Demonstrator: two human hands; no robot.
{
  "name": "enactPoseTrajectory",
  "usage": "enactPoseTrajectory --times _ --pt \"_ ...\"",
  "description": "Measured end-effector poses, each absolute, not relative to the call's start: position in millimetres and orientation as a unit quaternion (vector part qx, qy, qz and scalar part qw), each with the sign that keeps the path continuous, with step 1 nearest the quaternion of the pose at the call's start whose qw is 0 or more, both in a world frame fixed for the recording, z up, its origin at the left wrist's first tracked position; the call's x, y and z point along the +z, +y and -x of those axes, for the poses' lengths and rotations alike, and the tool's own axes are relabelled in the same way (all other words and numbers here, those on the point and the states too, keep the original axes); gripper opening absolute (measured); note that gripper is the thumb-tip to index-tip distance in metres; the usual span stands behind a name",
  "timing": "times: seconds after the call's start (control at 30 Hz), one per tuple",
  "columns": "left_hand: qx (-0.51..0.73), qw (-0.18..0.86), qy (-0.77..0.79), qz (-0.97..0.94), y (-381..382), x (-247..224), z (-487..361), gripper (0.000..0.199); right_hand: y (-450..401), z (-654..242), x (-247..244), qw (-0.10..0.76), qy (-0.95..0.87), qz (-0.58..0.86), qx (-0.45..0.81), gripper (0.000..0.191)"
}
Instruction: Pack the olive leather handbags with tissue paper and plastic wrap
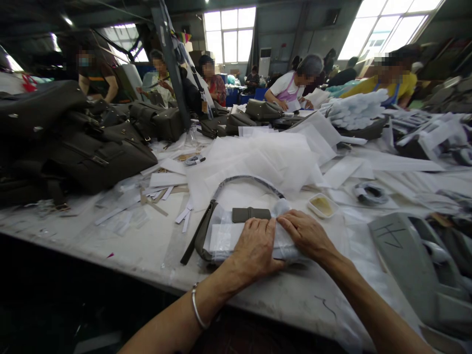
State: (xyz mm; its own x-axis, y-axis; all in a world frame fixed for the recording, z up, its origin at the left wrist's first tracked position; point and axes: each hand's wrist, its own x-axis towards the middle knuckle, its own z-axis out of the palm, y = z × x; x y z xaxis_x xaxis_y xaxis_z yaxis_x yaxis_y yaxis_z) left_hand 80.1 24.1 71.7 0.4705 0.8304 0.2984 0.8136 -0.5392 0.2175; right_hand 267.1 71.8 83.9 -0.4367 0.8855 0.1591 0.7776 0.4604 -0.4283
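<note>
On the table [138, 246]: the bag [241, 215], near the six o'clock edge, strap [243, 179] arched toward twelve.
Left hand [254, 248]: on the bag's wrap [224, 238], fingers close together; gripping or pressing, I cannot tell.
Right hand [304, 233]: at the bag's three o'clock, fingers narrow; its hold cannot be told.
Papers [258, 155]: heaped at twelve.
Dish [322, 205]: two o'clock, near the right hand.

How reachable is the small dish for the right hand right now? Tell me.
Probably yes: the dish sits just past the right hand, with nothing visible between them, though that hand rests on the bag.
</note>
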Motion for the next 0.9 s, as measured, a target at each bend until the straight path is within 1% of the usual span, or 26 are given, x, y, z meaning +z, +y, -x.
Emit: enactPoseTrajectory --times 0.23,0.37,0.47,0.53,0.6,0.7,0.77,0.83,0.9 --pt "0.181 0.043 0.453 -0.872 23 73 -78 0.079 70 -271 77 0.198 -0.824 0.508 0.156 0.051" --pt "0.172 0.030 0.436 -0.883 20 77 -76 0.074 65 -273 74 0.227 -0.821 0.486 0.195 0.050" --pt "0.156 0.013 0.430 -0.889 20 78 -77 0.073 66 -274 74 0.225 -0.821 0.486 0.196 0.049" --pt "0.151 0.005 0.431 -0.889 19 78 -78 0.071 67 -272 77 0.208 -0.829 0.488 0.179 0.048" --pt "0.153 0.000 0.428 -0.891 17 76 -79 0.067 65 -270 83 0.201 -0.842 0.483 0.133 0.047" --pt "0.165 -0.037 0.407 -0.898 10 75 -76 0.058 55 -265 91 0.229 -0.861 0.452 0.042 0.042" --pt "0.173 -0.076 0.396 -0.899 3 75 -66 0.054 46 -262 91 0.232 -0.876 0.423 0.014 0.045" --pt "0.179 -0.106 0.404 -0.891 -3 75 -48 0.061 37 -261 87 0.211 -0.888 0.408 0.011 0.057" --pt "0.182 -0.118 0.441 -0.871 -7 74 -24 0.081 31 -260 80 0.188 -0.890 0.416 0.015 0.069"
